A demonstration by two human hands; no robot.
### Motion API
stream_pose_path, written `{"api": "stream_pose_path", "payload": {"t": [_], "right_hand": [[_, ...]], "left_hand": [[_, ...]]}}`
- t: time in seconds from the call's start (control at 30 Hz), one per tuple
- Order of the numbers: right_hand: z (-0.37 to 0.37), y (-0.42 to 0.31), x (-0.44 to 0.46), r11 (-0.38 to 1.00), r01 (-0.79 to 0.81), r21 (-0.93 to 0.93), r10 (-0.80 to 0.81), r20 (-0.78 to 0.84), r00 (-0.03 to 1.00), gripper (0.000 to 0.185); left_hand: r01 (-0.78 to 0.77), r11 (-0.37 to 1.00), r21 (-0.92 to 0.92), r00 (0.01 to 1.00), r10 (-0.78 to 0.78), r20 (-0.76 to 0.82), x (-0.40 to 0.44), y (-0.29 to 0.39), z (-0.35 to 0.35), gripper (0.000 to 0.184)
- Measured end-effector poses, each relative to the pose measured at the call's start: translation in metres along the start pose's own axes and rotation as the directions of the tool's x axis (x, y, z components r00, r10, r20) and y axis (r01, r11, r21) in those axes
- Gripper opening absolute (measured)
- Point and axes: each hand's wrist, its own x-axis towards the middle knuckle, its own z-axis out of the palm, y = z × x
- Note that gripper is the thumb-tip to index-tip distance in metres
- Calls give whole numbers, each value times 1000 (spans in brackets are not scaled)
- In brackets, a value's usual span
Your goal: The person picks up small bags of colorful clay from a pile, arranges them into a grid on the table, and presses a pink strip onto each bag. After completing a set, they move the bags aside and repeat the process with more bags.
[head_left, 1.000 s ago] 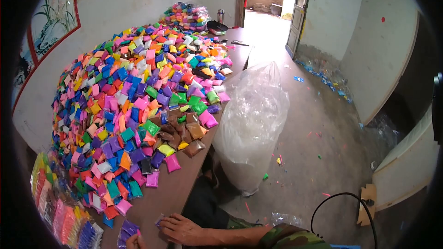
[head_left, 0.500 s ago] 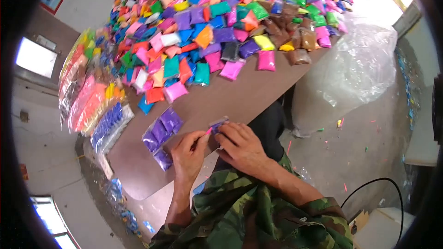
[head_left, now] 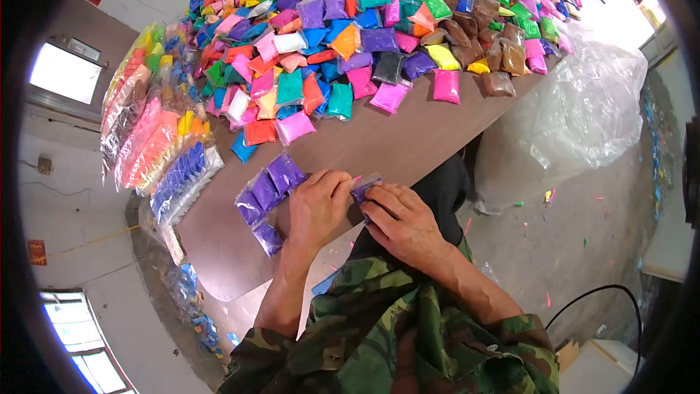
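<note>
Near the table's front edge my left hand (head_left: pixel 319 204) is closed in a pinch on a small pink object (head_left: pixel 356 179), mostly covered by the fingers. My right hand (head_left: pixel 402 220) holds a small purple packet (head_left: pixel 364 188) between thumb and curled fingers, right beside the left fingertips. Left of my left hand, several purple packets (head_left: pixel 265 191) lie joined on the brown table (head_left: pixel 350 142). A large heap of colourful packets (head_left: pixel 379 40) covers the table beyond both hands.
Clear bags of coloured pieces (head_left: pixel 157 138) line the table's left end. A big transparent plastic bag (head_left: pixel 558 128) stands at the right table edge. A black cable (head_left: pixel 598 288) curves at the lower right, and scraps lie on the floor (head_left: pixel 561 237).
The view has swung down toward the hands and sleeves. My left hand, at first by the joined purple packets, has come over to meet my right hand at the single packet.
</note>
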Motion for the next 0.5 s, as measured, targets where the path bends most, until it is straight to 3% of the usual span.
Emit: {"api": "stream_pose_path", "payload": {"t": [0.27,0.37,0.5], "right_hand": [[2,-2,-3,1000,-11,-9,11,-1,1000,39],[3,0,-2,1000,-5,9,5,6,1000,41],[4,1,-3,1000,1,27,0,-40,999,45]], "left_hand": [[-80,997,-13,989,80,122,22,5,18,12],[-111,992,58,989,104,104,33,10,21,13],[-69,998,-13,996,69,56,30,9,16,11]]}}
